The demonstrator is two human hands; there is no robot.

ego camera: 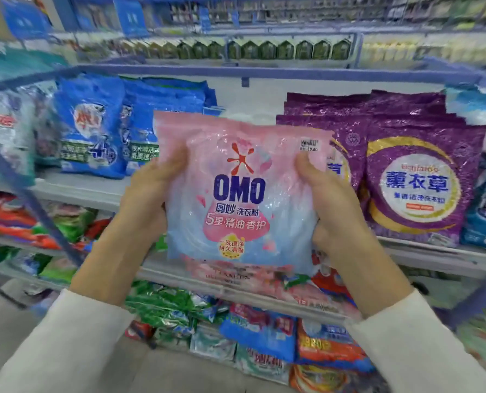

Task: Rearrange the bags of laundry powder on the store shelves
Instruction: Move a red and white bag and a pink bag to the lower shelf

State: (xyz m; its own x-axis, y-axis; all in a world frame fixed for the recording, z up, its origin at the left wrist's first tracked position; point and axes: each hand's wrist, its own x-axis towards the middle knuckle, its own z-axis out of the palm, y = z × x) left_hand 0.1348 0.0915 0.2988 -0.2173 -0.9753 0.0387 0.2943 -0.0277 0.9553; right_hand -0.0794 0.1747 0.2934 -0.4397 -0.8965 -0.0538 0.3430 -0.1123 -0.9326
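While the blue plastic bags of laundry powder (91,129) stand upright in a row at the left of the pale metal store shelf (80,190), the left hand (147,199) grips the left edge of a soft pink-and-pale-blue plastic bag of OMO laundry powder (236,199), thumb on the printed front and fingers curled out of sight behind. This bag is held upright in the air in front of the shelf, before the gap between the blue bags and the purple ones. The right hand (331,205) clasps the opposite edge in the same way, thumb just below the small price sticker (309,145) (its figures are too blurred to trust). To the right, glossy purple plastic bags with a gold ring (412,177) stand packed one behind another. The pink bag looks like a loose-filled pouch: crinkled film, probably slippery, with powder likely to slump downward and make it sag, and weighty rather than fragile. Holding both sides at mid-height seems sound; a hand beneath the base would likely steady it best when standing it in the gap.
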